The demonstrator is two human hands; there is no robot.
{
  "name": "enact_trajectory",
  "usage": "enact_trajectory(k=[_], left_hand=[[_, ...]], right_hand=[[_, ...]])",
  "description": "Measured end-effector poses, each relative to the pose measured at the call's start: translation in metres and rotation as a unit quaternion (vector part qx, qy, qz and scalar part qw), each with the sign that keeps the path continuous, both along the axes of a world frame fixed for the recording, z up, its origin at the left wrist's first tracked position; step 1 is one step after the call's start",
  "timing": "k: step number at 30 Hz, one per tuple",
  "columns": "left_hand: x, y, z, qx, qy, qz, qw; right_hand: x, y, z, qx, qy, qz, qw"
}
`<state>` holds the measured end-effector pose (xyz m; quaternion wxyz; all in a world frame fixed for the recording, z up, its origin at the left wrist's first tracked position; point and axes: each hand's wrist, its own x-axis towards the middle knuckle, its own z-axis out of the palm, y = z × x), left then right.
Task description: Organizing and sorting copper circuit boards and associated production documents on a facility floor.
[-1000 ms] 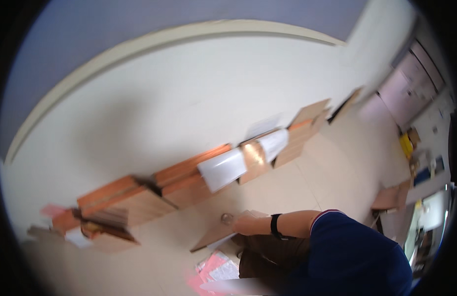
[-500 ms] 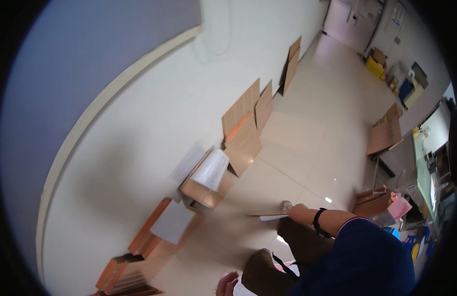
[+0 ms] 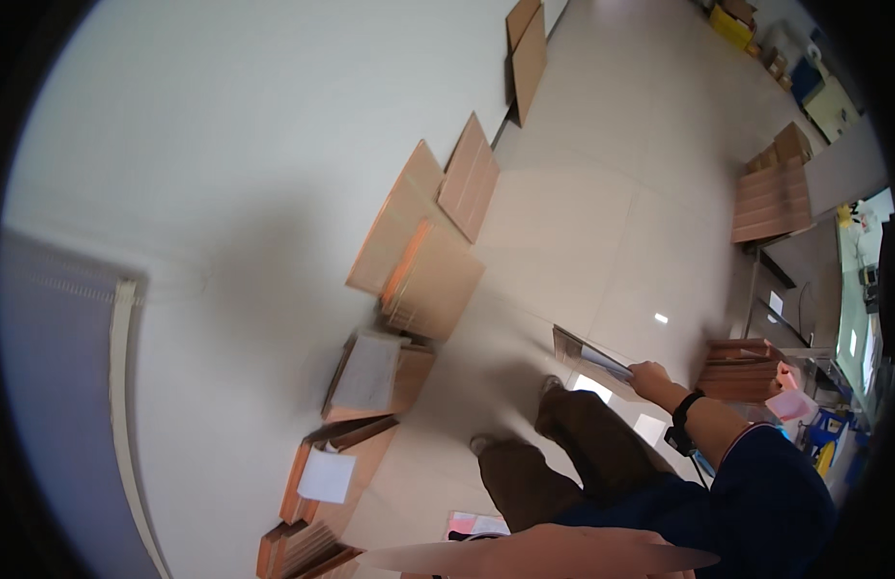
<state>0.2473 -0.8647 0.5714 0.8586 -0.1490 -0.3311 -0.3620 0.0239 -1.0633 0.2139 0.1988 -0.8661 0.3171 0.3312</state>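
Observation:
My right hand (image 3: 648, 379) is closed on the near end of a thin brown cardboard sheet (image 3: 567, 344), seen nearly edge-on, with a white surface showing along it. The hand is over the floor, right of and beyond my legs. Along the lower edge, a large skin-coloured shape, my left hand or forearm (image 3: 554, 554), looms close and smeared. Its fingers cannot be made out. Just beyond it lies a pink and white printed sheet (image 3: 476, 523). Whether my left hand touches that sheet is hidden.
Cardboard sheets (image 3: 440, 280) and opened cartons, one with a white paper (image 3: 327, 476), stand along the left wall. To the right are a stack of flat brown cardboard (image 3: 742, 372), another cardboard pile (image 3: 771, 203) and a green-topped table (image 3: 850, 289). Tiled floor (image 3: 612, 222) runs between.
The view has turned and shifted. My right hand has swung outward to the right, away from my legs, still gripping the sheet. My left hand has come up close and blurred at the lower edge.

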Motion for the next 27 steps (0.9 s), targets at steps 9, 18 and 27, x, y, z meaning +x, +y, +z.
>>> enact_trajectory(k=[9, 18, 27], left_hand=[[0.097, -0.083, -0.091, 0.319, -0.054, 0.028, 0.946], [0.198, -0.151, -0.186, 0.740, -0.358, -0.023, 0.568], [0.340, -0.362, -0.115, 0.675, -0.498, 0.341, 0.425]], right_hand=[[0.007, -0.097, 0.006, -0.034, 0.033, -0.107, 0.993], [0.032, -0.184, 0.030, -0.059, 0.013, -0.233, 0.971], [0.040, -0.280, 0.043, -0.077, -0.009, -0.373, 0.925]])
